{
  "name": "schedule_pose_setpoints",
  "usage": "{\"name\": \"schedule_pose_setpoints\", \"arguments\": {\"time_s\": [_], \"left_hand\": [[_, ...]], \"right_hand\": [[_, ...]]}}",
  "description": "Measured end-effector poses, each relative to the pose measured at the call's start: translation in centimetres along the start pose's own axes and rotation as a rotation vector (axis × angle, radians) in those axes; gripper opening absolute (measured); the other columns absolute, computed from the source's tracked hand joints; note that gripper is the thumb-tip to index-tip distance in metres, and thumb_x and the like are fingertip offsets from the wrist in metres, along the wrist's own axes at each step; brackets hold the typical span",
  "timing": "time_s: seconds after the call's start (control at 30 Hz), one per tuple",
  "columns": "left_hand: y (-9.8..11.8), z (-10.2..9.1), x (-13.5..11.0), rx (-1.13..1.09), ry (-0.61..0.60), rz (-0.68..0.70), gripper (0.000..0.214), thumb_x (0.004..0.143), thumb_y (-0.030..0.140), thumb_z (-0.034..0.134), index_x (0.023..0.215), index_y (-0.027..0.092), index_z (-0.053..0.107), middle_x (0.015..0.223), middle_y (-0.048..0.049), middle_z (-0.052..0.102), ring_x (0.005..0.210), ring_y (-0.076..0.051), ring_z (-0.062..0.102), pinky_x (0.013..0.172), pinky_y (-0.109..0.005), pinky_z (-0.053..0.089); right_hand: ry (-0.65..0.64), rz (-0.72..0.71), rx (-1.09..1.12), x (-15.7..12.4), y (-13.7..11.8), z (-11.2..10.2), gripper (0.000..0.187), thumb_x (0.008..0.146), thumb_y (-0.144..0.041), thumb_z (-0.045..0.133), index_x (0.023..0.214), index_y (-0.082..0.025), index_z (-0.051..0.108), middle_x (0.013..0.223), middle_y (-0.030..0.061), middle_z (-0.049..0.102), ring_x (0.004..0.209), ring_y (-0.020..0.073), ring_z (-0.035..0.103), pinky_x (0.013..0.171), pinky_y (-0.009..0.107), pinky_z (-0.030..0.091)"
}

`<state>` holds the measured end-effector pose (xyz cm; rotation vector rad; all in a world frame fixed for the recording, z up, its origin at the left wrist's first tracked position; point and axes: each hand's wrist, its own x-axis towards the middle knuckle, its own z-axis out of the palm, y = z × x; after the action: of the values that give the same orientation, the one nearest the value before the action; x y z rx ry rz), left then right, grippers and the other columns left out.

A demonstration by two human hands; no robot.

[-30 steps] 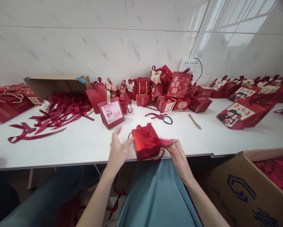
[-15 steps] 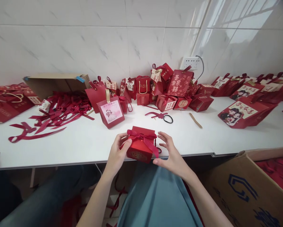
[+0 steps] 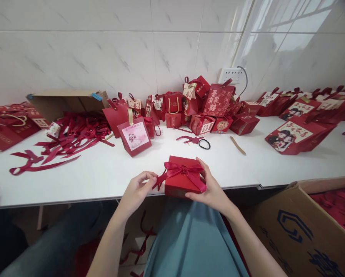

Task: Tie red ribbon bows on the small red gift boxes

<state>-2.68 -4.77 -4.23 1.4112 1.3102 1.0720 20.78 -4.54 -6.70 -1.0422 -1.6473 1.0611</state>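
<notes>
A small red gift box [image 3: 179, 184] with a ribbon bow [image 3: 185, 170] across its top is at the table's front edge. My right hand [image 3: 211, 186] grips the box by its right side, thumb at the front and fingers behind. At its left, my left hand [image 3: 139, 188] pinches the loose end of the red ribbon [image 3: 160, 180] between thumb and fingertips. Behind the box stands a red gift bag [image 3: 134, 138] with a pink couple picture. A black ring-shaped band [image 3: 204, 144] and a cut piece of ribbon [image 3: 191, 139] lie further back.
Red ribbons [image 3: 80, 130] spill from a cardboard box [image 3: 71, 100] at the back left. Gift boxes [image 3: 220, 100] crowd along the wall, with more bags [image 3: 300, 134] at the right. A large carton [image 3: 287, 231] stands at the lower right. A person's leg [image 3: 59, 238] shows under the table, left.
The gift box has shifted right. My right hand has closed on its right side, while my left hand has let go of the box and taken the ribbon end at the left.
</notes>
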Motion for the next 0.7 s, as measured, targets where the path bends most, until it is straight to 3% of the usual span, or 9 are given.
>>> {"name": "schedule_pose_setpoints", "arguments": {"time_s": [0.1,0.23,0.3,0.43,0.57,0.63,0.7], "left_hand": [[0.3,0.0,0.4,0.065,0.142,0.009,0.029,0.078,0.046,0.054,0.073,0.018,0.06,0.089,-0.0053,0.064,0.091,-0.021,0.058,0.078,-0.03,0.046],[2.2,1.7,0.7,0.065,0.016,0.082,0.033,0.083,0.048,0.047,0.078,0.018,0.059,0.082,-0.0037,0.063,0.082,-0.019,0.059,0.074,-0.03,0.046],[3.2,2.9,0.5,0.1,0.042,0.14,0.025,0.082,0.042,0.053,0.076,0.018,0.056,0.079,-0.0022,0.061,0.078,-0.017,0.058,0.073,-0.028,0.045],[4.4,5.0,-1.2,0.226,0.236,0.451,0.008,0.082,0.026,0.055,0.078,0.02,0.054,0.08,-0.0019,0.06,0.08,-0.016,0.058,0.075,-0.028,0.045],[5.2,6.2,-3.2,0.296,0.175,0.771,0.008,0.079,0.014,0.058,0.081,0.022,0.056,0.082,-0.0029,0.062,0.081,-0.017,0.059,0.073,-0.029,0.047],[5.6,6.3,-3.6,0.245,0.135,0.779,0.01,0.079,0.013,0.058,0.081,0.022,0.055,0.083,-0.0026,0.063,0.081,-0.017,0.059,0.071,-0.028,0.047],[6.0,6.0,-3.3,0.147,0.126,0.677,0.007,0.081,0.016,0.057,0.077,0.021,0.053,0.081,-0.0018,0.061,0.079,-0.015,0.058,0.07,-0.027,0.046]], "right_hand": [[0.007,-0.004,-0.021,-0.2,-0.1,-0.1,0.104,0.06,-0.032,0.079,0.141,-0.026,0.015,0.137,0.0145,0.036,0.121,0.0282,0.047,0.098,0.044,0.044],[0.026,-0.033,-0.074,-0.6,-0.1,-0.1,0.104,0.059,-0.033,0.079,0.141,-0.025,0.015,0.139,0.0155,0.034,0.121,0.029,0.046,0.099,0.046,0.043],[0.048,-0.068,-0.119,-0.9,-0.2,-0.2,0.103,0.06,-0.033,0.079,0.14,-0.026,0.015,0.141,0.0154,0.031,0.123,0.0292,0.045,0.102,0.047,0.04],[0.126,-0.168,-0.269,-2.0,-0.7,-0.7,0.103,0.061,-0.034,0.079,0.141,-0.029,0.015,0.142,0.0136,0.031,0.126,0.0304,0.042,0.104,0.048,0.038],[0.199,-0.233,-0.366,-3.4,-1.9,-1.4,0.105,0.06,-0.036,0.079,0.142,-0.03,0.015,0.142,0.0128,0.031,0.129,0.032,0.039,0.104,0.048,0.039],[0.208,-0.243,-0.357,-4.0,-2.6,-1.7,0.105,0.06,-0.037,0.079,0.142,-0.03,0.015,0.142,0.0128,0.032,0.128,0.0321,0.039,0.103,0.048,0.04],[0.199,-0.246,-0.343,-4.5,-3.1,-1.9,0.105,0.06,-0.037,0.08,0.142,-0.03,0.014,0.142,0.0127,0.032,0.128,0.0322,0.04,0.103,0.047,0.041]]}}
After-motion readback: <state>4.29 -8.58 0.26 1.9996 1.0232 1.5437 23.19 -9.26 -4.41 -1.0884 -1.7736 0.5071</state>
